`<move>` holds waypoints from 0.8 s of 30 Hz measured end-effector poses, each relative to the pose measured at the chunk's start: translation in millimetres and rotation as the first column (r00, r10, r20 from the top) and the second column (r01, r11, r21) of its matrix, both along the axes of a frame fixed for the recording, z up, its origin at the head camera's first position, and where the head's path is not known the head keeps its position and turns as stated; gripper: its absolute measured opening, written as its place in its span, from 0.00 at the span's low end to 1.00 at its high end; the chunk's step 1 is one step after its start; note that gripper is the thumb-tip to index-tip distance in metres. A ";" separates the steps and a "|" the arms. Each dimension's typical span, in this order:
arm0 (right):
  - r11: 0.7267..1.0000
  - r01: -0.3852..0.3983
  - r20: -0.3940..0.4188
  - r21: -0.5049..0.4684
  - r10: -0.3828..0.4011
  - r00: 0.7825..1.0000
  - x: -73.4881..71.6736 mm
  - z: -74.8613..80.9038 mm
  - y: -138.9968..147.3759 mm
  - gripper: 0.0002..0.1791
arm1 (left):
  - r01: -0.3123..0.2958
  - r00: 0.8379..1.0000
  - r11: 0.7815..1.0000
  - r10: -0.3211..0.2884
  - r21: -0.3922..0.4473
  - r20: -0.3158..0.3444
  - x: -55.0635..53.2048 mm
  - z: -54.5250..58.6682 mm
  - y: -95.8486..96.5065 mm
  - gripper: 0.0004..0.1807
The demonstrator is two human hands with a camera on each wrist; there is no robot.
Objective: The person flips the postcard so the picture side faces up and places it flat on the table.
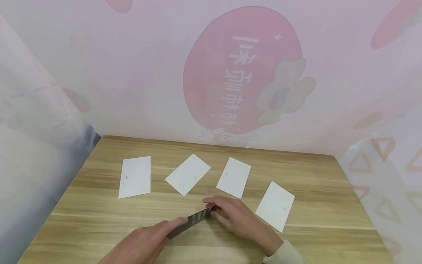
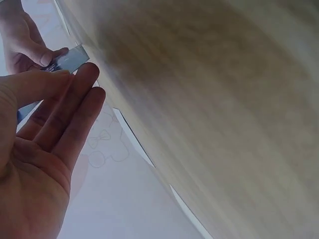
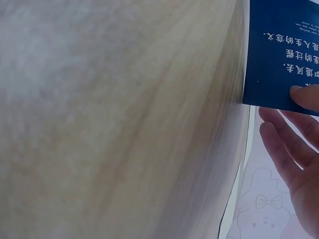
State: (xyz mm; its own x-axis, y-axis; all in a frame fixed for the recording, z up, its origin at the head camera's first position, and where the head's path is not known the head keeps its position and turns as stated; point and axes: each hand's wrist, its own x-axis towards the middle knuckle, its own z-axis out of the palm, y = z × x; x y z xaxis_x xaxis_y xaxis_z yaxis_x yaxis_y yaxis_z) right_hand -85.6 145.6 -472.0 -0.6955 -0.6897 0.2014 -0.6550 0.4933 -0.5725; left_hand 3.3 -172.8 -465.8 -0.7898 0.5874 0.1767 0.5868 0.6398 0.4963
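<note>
A dark blue postcard (image 1: 192,221) with lines of white print is held tilted between both hands, seen nearly edge-on in the head view. My left hand (image 1: 143,238) pinches its near left end. At its far right end, my right hand (image 1: 235,218) holds it between thumb and fingers. The right wrist view shows the card's printed face (image 3: 279,55), the thumb (image 3: 305,97) lying on it near a corner. In the left wrist view, the left hand's thumb (image 2: 40,87) presses the card against its fingers, while the right hand (image 2: 25,42) shows beyond.
Several white cards lie apart on the wood-grain table (image 1: 99,227): one at far left (image 1: 135,178), two in the middle, (image 1: 188,174) and one at right (image 1: 275,207) beside the right hand. A pink-printed curtain (image 1: 148,73) hangs behind the table.
</note>
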 end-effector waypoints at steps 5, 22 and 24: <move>1.000 -0.007 -0.026 0.008 0.007 1.000 0.5 0.0 0.0 0.27 | -0.026 1.000 0.999 0.026 -0.029 -0.010 -0.7 -0.6 -0.6 0.46; 0.999 0.023 -0.120 0.047 -0.018 0.993 4.5 -4.8 -1.4 0.44 | -0.112 0.979 0.990 0.095 -0.087 -0.180 -12.6 -1.5 -2.1 0.55; 0.998 0.029 -0.118 0.053 -0.022 0.993 5.5 -5.4 -1.9 0.46 | -0.120 0.981 0.986 0.101 -0.112 -0.165 -13.8 -0.8 -1.8 0.56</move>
State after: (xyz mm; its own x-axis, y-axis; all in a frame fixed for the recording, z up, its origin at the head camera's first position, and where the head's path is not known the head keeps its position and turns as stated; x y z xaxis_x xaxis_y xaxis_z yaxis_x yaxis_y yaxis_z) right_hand -80.1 143.8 -477.4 -0.6869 -0.6842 0.2450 -0.7027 0.5394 -0.4639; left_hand -10.5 -174.6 -466.6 -0.8186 0.5227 0.2379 0.5742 0.7545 0.3179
